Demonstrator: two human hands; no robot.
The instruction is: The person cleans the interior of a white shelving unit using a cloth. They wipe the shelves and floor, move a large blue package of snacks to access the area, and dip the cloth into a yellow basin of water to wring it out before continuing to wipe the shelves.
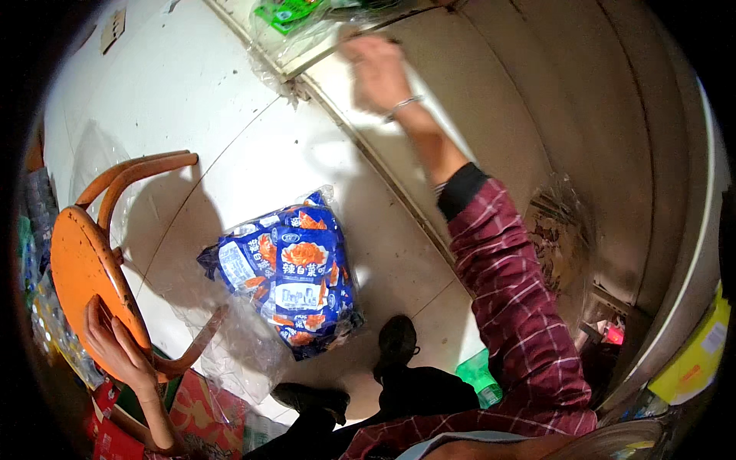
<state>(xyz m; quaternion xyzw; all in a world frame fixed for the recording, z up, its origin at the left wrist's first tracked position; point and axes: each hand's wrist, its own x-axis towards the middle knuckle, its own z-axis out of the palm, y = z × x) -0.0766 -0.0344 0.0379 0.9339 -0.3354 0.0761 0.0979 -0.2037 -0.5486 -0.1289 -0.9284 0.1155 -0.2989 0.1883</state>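
Note:
My left hand lies on the round seat of a worn orange stool, its fingers stretched out over the surface. The stool's curved legs point toward the middle of the view. My right arm reaches far forward in a dark red checked sleeve. Motion smears my right hand, so its fingers and anything in them cannot be made out. Near that hand, at the top edge, are green packets in clear plastic. A clear bag of blue snack packets sits on the floor between my arms.
Crumpled clear plastic lies beside the blue packets. A floor-level ledge runs diagonally below my right arm. Right of my sleeve is a plastic-wrapped bundle. A green bottle-like item and red patterned boxes are near my feet.

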